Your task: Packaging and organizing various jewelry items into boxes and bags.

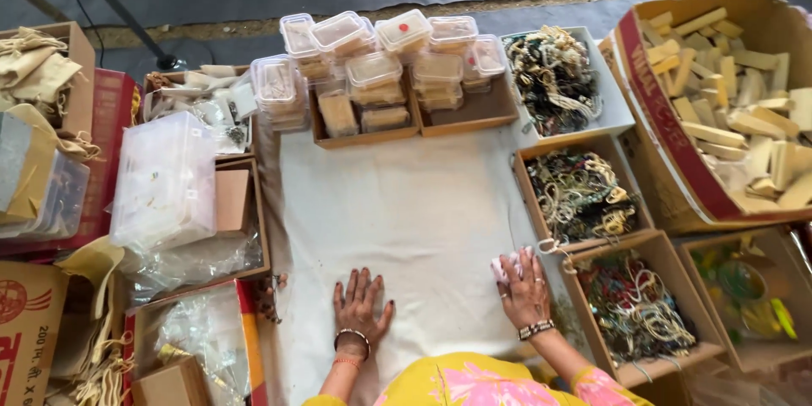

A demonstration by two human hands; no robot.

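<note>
My left hand (359, 304) lies flat, fingers spread, on a white cloth (406, 211) spread in front of me; it holds nothing. My right hand (522, 288) rests at the cloth's right edge with its fingers curled around a small pale pink thing (501, 268), right beside a cardboard tray of tangled bead bracelets (634, 304). Both wrists wear bangles. My yellow and pink sleeves show at the bottom edge.
Stacked small clear plastic boxes (381, 68) fill trays at the back. Two more bracelet trays (584, 194) (554, 80) line the right. A big carton of pale wooden blocks (736, 110) stands far right. Clear containers (165, 178), cloth pouches and cardboard boxes crowd the left.
</note>
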